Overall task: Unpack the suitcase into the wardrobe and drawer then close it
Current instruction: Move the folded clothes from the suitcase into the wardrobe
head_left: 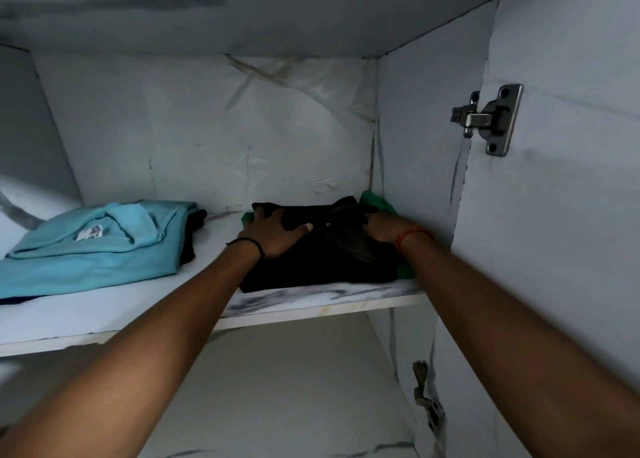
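Both hands are on the folded black garment (311, 250), which sits on the wardrobe shelf (311, 300) at its right end, close to the front edge. Left hand (273, 231): fingers spread, palm flat on the garment's left half, thumb pointing to the middle. Right hand (381, 227): resting on the garment's right side; fingers are lost in the dark cloth, so can't tell if it presses or pinches. Black band (247, 243) on left wrist, orange thread (414, 233) on right wrist.

Under the black garment: a green cloth (379, 203), poking out behind it and at its right front corner, touching the wardrobe side wall (415, 146).

Left of the black garment, well apart on the same shelf: a folded light-blue shirt (93, 250) with a label at the collar, lying on something dark, probably another garment.

Right of the garment: open wardrobe door (561, 215), steel hinge (488, 118) up high, a second hinge (427, 402) below shelf level. Both forearms cross the shelf's front edge and hide part of it.
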